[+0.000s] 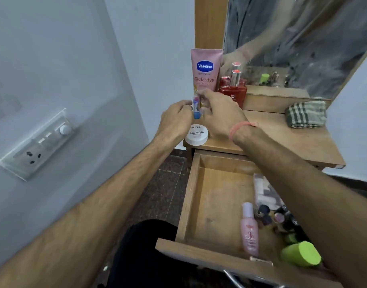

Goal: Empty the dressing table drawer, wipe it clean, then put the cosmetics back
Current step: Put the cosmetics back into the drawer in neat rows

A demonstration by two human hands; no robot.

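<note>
Both hands are raised over the far left corner of the table [282, 138]. A small blue and white stick [196, 107] is held upright between them. The left hand [174, 119] is curled, its fingertips pinching the stick from the left. The right hand [220, 113] is curled over it from the right, thumb and fingers closed on its upper part. The stick thus sits between the two grips, its blue lower end showing below the fingers. Whether it is one piece or a cap and body cannot be told.

Just below the hands, a white round jar [196, 135] marked nail polish is seen at the left near edge of the table. Behind the hands a pink lotion tube [206, 67] stands upright against the mirror frame. Just right of it stands a red bottle [233, 91] with a silver neck. A folded checked cloth [307, 115] lies at the far right of the table, well apart from the hands.

The drawer [199, 204] is pulled open near the viewer. Its left half is bare wood. In its right half are seen a pink bottle [249, 229] lying down, a cluster of dark small bottles [280, 219], a clear pouch [265, 192] farther back, and a lime green cap [303, 254] at the near right corner, partly covered by the right forearm.

A switch panel [39, 144] is mounted on the left wall.
</note>
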